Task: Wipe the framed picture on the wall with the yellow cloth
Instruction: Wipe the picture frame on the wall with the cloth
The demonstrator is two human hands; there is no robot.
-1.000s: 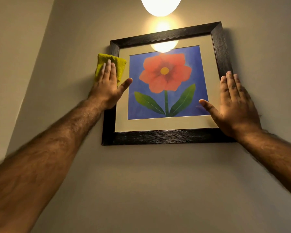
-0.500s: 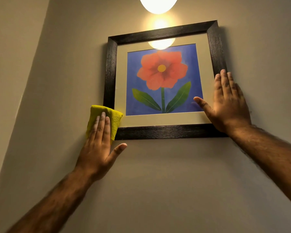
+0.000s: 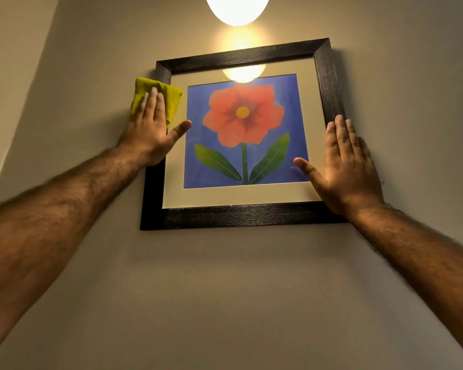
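A dark-framed picture of a red flower on blue hangs on the beige wall. My left hand lies flat on a folded yellow cloth, pressing it against the upper part of the frame's left side. The cloth overlaps the frame bar and the wall beside it. My right hand rests flat with fingers spread on the frame's right side, its thumb lying on the glass near the lower right of the blue print.
A bright round lamp glows just above the frame and is mirrored in the glass. A wall corner runs down at the left. Bare wall stretches below the frame.
My left hand with the cloth slid down the left frame bar to its bottom corner, then back up to the upper left. My right hand stayed on the right side.
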